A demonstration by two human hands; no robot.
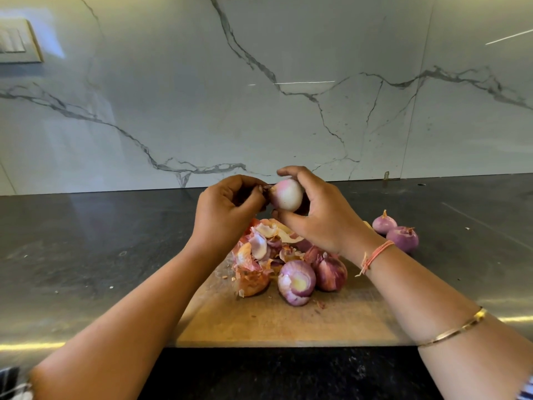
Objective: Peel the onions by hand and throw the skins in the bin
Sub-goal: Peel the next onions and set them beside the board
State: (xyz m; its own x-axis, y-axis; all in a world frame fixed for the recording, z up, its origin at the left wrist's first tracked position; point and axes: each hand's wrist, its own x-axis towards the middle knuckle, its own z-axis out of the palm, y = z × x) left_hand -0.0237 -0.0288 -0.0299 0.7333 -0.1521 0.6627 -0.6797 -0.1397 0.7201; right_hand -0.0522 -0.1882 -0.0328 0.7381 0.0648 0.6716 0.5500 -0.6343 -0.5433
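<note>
Two hands close together above the board [259, 321] | right hand [323, 217] wraps the onion [287, 194], left hand [227, 206] pinches skin [264, 189] at its end | imo pull along the bulb, slow, so it strips whole | skin pile [265, 243] sits underneath

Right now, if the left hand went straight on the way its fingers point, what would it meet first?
The peeled onion held in the right hand. The left hand pinches a scrap of skin at its end, seemingly with no gap.

Left hand [227, 209] and right hand [320, 215] raised together, fingers curled.
</note>
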